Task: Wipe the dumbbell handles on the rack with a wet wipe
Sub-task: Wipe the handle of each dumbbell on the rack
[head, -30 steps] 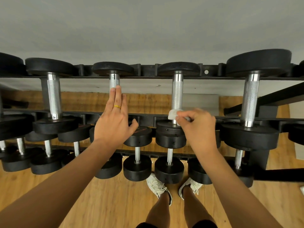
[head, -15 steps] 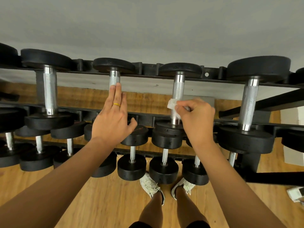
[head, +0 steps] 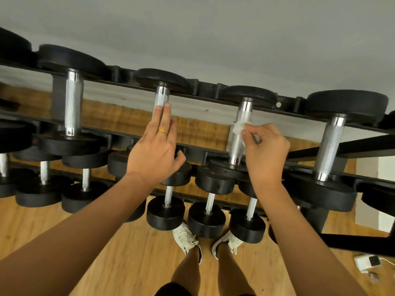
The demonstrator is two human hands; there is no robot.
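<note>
Midway up a top-tier handle (head: 236,146), the wet wipe (head: 237,128), pinched by the right grip (head: 267,150), has been slid higher, so that handle is judged nearly wiped; left grip (head: 154,152) released.

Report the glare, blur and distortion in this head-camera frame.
Head view: soft, even light with faint shadows; glare on the chrome ends of the large left handle; the wide-angle lens stretches the edges, and the rack rail runs tilted, dropping rightward; the wet wipe in the right hand is fairly sharp; small objects at the lower right corner are blurred.
</note>
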